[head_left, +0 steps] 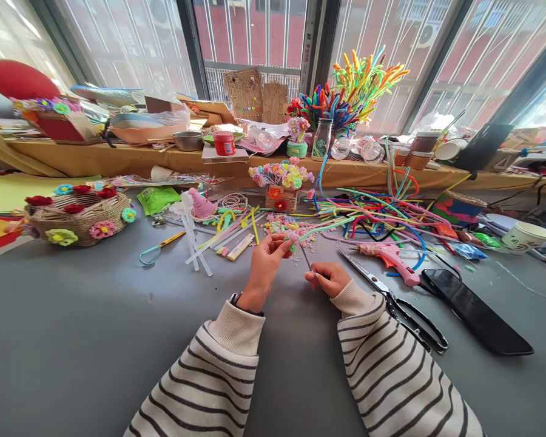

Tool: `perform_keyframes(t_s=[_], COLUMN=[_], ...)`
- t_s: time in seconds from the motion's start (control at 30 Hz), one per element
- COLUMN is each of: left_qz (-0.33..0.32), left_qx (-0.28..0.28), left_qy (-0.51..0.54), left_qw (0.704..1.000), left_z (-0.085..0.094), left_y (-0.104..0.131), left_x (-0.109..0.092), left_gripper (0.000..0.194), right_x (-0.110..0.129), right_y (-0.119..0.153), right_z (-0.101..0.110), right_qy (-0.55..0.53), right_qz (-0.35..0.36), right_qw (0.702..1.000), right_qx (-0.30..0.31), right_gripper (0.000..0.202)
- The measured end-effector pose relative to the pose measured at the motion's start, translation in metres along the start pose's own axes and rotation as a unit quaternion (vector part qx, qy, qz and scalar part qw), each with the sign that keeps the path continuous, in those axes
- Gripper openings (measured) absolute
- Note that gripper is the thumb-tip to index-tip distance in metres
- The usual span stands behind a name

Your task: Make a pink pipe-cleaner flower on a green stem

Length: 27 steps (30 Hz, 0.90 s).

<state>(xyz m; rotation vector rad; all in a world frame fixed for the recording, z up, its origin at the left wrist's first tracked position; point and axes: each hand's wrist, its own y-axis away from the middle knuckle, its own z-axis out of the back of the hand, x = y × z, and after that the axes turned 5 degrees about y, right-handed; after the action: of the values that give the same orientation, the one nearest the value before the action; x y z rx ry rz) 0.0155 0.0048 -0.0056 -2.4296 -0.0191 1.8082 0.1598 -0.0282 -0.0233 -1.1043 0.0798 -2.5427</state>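
Observation:
My left hand (266, 264) is closed, pinching a small fuzzy pink-and-green flower (293, 238) between thumb and fingertips. A pale green pipe cleaner (323, 227) stretches to the right just behind it; whether the two are joined I cannot tell. In my right hand (330, 279) is a thin dark metal tool (306, 257), its tip up against the flower's right side. The tool's exact kind is too small to make out. Pink and green fuzzy scraps (279, 224) lie scattered behind my fingers. Large scissors (391, 297) rest open-bladed by my right sleeve.
Right of the scissors lie a pink glue gun (391, 258) and a black phone (477, 312). Behind are tangled pipe cleaners (373, 209) and a small flower basket (282, 197). At left stand a woven basket (79, 224), orange-and-blue-handled scissors (161, 246) and clear glue sticks (193, 243).

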Motion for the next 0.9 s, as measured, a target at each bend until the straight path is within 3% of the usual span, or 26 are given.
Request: perform_keyframes(t_s=[0.9], left_qz=[-0.016], left_qx=[0.012], left_qy=[-0.004], left_qw=[1.000], left_z=[0.0022], left_y=[-0.0007], left_x=[0.0042], left_gripper=[0.023], right_x=[-0.0011], right_y=[0.0007], right_z=[-0.0021], right_qy=[-0.089], right_qz=[0.006], right_qw=[0.995], right_qx=[0.050], right_gripper=[0.055])
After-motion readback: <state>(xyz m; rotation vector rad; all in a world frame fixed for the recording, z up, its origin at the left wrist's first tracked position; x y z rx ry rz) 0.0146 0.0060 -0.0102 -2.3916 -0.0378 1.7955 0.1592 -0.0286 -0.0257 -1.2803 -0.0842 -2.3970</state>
